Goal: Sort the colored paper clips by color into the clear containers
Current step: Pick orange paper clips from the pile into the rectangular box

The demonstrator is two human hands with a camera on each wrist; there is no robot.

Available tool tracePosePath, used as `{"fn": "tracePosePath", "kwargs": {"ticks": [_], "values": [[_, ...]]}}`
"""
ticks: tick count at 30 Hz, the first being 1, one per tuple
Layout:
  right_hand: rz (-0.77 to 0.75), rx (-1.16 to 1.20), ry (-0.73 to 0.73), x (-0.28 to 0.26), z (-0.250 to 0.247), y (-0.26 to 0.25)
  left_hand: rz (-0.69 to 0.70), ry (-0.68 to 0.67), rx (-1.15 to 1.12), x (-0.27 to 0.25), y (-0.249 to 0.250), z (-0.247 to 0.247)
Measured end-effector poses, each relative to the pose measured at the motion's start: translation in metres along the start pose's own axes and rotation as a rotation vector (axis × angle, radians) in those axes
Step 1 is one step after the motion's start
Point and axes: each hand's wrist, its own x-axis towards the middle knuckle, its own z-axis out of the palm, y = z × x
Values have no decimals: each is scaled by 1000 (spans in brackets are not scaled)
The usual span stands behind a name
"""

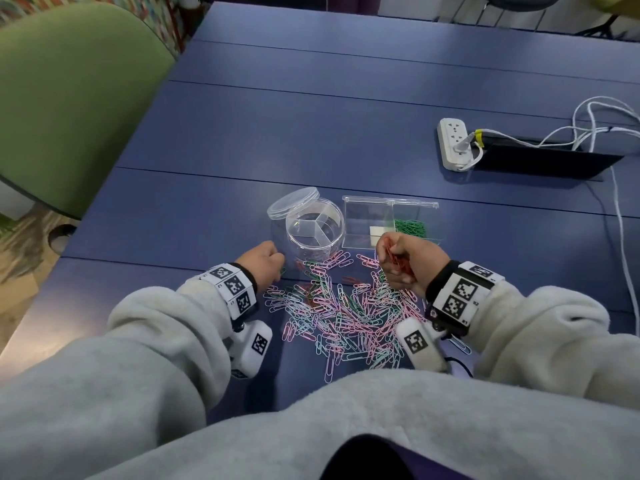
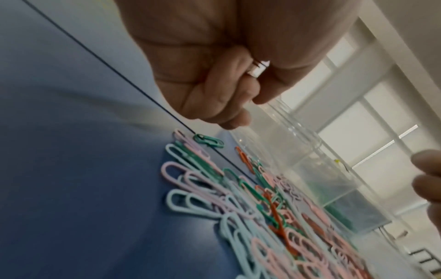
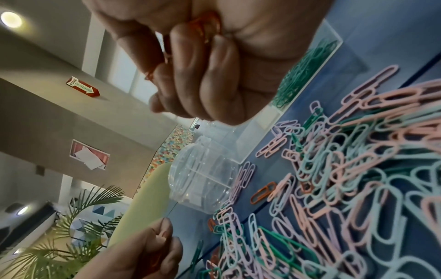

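A mixed pile of pastel pink, blue, lilac, green and red paper clips lies on the blue table between my hands. Behind it stand a round clear container with three compartments, its lid leaning on the rim, and a clear rectangular box holding green clips. My right hand hovers in front of the box, gripping a bunch of red clips. My left hand is curled beside the round container, a thin clip showing between its fingers. A green clip lies just under it.
A white power strip with white cables and a black panel sit at the far right of the table. A green chair stands off the table's left edge. The table's far half is bare blue surface.
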Motion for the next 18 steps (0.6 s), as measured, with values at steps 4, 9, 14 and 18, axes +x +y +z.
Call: {"fn": "tracePosePath", "kwargs": {"ticks": [4,9,14,18], "values": [[7,46,-2,2,-1,0,4,44,-85,2,-7,-1],[-3,18,6,3,-2,1,-35,-38,-245,-1,-2,1],[-2,-327,91,4,-4,1,-10,-121,-250,0,-2,4],[-24,-582,164,4,-3,6,145,-40,84,-1,1,4]]}}
